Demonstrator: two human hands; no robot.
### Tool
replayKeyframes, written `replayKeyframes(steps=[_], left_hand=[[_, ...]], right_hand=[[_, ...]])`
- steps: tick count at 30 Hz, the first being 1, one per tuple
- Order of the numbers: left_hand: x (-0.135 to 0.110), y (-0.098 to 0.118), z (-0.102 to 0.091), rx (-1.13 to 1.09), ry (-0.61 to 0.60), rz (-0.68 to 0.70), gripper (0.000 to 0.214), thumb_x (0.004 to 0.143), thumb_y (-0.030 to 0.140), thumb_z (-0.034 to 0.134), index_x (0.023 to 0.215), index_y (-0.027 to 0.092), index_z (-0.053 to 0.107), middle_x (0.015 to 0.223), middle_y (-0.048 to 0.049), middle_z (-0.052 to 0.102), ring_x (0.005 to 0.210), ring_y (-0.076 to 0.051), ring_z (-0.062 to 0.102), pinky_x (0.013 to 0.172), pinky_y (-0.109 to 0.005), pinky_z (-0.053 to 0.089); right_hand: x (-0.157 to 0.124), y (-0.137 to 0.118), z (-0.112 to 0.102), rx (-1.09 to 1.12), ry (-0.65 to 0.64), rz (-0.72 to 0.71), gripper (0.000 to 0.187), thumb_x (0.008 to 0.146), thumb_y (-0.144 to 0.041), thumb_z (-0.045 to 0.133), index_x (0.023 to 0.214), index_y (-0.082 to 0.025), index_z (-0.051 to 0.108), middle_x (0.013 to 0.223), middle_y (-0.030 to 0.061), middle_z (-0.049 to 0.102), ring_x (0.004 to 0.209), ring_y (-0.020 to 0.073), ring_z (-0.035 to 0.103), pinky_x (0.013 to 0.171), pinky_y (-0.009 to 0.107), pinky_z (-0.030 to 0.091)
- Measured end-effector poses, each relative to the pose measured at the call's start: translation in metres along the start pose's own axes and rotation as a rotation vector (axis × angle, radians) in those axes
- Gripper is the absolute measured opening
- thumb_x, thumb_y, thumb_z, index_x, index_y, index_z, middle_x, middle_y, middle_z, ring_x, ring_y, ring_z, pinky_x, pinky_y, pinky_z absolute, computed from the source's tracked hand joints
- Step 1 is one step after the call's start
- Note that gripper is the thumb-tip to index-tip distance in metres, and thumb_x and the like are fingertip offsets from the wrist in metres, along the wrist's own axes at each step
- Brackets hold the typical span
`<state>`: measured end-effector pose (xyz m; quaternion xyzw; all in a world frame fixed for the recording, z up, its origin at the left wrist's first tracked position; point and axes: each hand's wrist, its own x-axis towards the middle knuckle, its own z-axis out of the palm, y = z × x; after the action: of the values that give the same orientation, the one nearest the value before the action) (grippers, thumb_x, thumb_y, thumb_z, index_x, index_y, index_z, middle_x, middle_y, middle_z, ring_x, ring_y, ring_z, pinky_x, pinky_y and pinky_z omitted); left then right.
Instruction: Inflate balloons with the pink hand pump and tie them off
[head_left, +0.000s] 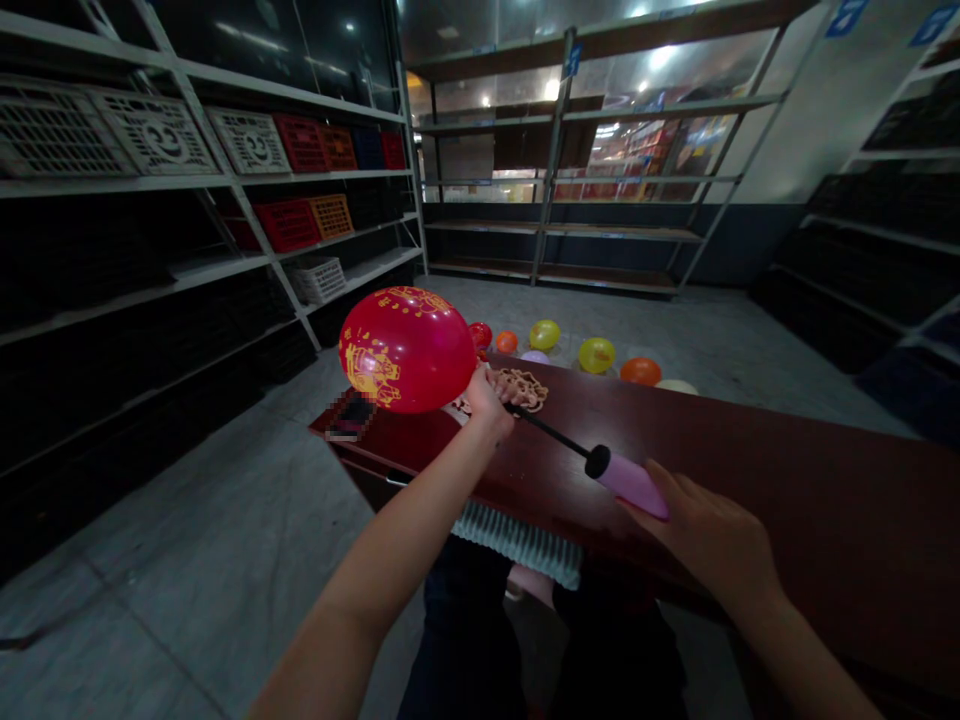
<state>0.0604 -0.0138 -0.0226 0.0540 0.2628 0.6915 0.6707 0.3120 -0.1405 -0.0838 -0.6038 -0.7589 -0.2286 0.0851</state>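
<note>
A red balloon (412, 350) with yellow printed figures is blown up and hangs over the left end of the dark red table. My left hand (487, 395) is closed at the balloon's neck, where it meets the tip of a hand pump. The neck itself is hidden by my fingers. The balloon pump (634, 484) has a pink body and a black rod, which is drawn well out towards my left hand. Around the pink part, my right hand (697, 520) is wrapped. Just behind my left hand lies a heap of pinkish-beige loops (525, 388).
The table (787, 480) stretches to the right, with a blurred-out flat object (351, 415) at its left corner. Beyond it sit several balloons, including a yellow balloon (596, 355) and an orange balloon (640, 371). Shelves with crates (249, 140) stand left; a rack (555, 160) stands behind.
</note>
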Motion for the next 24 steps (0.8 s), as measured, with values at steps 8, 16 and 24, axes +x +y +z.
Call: replayKeyframes(steps=[8, 16, 24], left_hand=[[0.007, 0.005, -0.014, 0.005, -0.032, 0.022, 0.043, 0.095, 0.028, 0.039, 0.056, 0.019, 0.023, 0.04, 0.0063, 0.02, 0.032, -0.006, 0.019, 0.039, -0.022, 0.017], [-0.003, 0.009, -0.003, -0.023, -0.033, 0.051, 0.043, 0.094, 0.027, 0.043, 0.056, 0.019, 0.024, 0.042, 0.0067, 0.019, 0.032, -0.006, 0.019, 0.039, -0.022, 0.014], [-0.029, -0.02, 0.007, -0.022, -0.028, 0.049, 0.046, 0.097, 0.028, 0.04, 0.055, 0.019, 0.023, 0.04, 0.0059, 0.02, 0.031, -0.006, 0.018, 0.038, -0.023, 0.013]], right_hand=[[-0.002, 0.006, 0.003, 0.042, -0.067, 0.037, 0.049, 0.089, -0.059, 0.047, 0.12, -0.023, 0.062, 0.106, 0.0075, 0.073, 0.08, 0.0245, 0.071, 0.063, 0.033, 0.048], [0.024, -0.014, -0.022, 0.116, -0.182, 0.053, 0.048, 0.089, -0.059, 0.045, 0.12, -0.027, 0.06, 0.105, 0.0068, 0.074, 0.076, 0.0255, 0.072, 0.057, 0.032, 0.048], [0.059, -0.045, -0.048, 0.165, -0.235, -0.001, 0.047, 0.089, -0.06, 0.043, 0.113, -0.024, 0.061, 0.091, 0.0083, 0.074, 0.076, 0.0274, 0.071, 0.056, 0.03, 0.039]])
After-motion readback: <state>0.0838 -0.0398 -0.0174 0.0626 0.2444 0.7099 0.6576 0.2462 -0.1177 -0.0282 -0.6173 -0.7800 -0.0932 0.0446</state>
